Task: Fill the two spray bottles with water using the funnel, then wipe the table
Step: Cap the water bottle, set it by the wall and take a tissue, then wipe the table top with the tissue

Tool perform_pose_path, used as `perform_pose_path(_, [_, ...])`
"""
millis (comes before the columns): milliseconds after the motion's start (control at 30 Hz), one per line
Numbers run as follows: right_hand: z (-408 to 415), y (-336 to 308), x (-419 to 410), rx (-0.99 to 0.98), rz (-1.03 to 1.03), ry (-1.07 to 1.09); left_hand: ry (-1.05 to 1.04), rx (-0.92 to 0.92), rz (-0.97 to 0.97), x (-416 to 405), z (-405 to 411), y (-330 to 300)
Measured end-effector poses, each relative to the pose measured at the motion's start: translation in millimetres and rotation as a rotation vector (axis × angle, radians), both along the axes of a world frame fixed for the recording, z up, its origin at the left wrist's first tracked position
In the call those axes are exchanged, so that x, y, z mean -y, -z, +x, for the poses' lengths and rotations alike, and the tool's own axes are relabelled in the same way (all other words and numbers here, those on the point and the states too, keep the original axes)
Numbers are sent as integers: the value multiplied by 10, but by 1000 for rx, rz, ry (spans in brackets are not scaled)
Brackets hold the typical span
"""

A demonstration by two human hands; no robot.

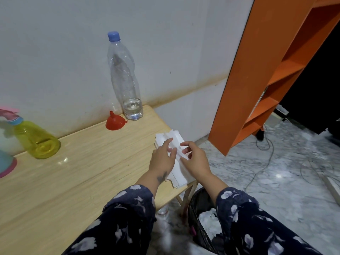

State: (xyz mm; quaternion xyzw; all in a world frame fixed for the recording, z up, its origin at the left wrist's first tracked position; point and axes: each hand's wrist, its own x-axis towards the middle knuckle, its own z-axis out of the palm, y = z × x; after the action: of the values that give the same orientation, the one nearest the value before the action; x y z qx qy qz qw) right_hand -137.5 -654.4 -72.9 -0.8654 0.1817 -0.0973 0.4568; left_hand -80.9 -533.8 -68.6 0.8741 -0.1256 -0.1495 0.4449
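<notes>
Nearest, at 6 o'clock: two dark floral sleeves (128,216), and a black bin (199,229) on the floor holding crumpled white paper. Just beyond, at the table's (64,190) right edge: left hand (162,159) resting fingers spread on a stack of white paper towels (177,173); right hand (195,161) pinching the top sheet between thumb and fingertips. Out at 9 o'clock: yellow spray bottle (35,138) upright, with a second, blue and pink spray bottle (6,162) cut off at the frame edge. Farther, toward 12 o'clock by the wall: red funnel (115,121) mouth-down, touching a tall clear water bottle (127,78), capped, little water left. At 2 o'clock: orange shelf (266,70).
</notes>
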Motion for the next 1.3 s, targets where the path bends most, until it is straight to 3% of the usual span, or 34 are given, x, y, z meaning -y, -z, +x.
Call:
perform_pose_path(100, [-22, 26, 4, -9, 28, -6, 0, -113, -59, 61, 29, -36])
perform_pose_path(467, [211, -31, -4, -138, 47, 51, -36, -64, -108, -19, 53, 76])
perform_pose_path(667, [410, -76, -42, -93, 199, 111, -96, -88, -121, -45, 60, 95])
perform_pose_path(833, [421, -130, -73, -48, 191, 118, -195, -55, -157, -35, 58, 77])
perform_pose_path(967, [418, -305, -94, -39, 217, 20, -371, 11, -226, -100, 69, -92])
perform_pose_path(1100, [460, -562, -112, -39, 101, -134, -473, 68, -243, -302, 118, -323])
perform_pose_path(1300, [544, -902, -538, -62, 158, -283, -554, 224, -135, -944, 76, -537])
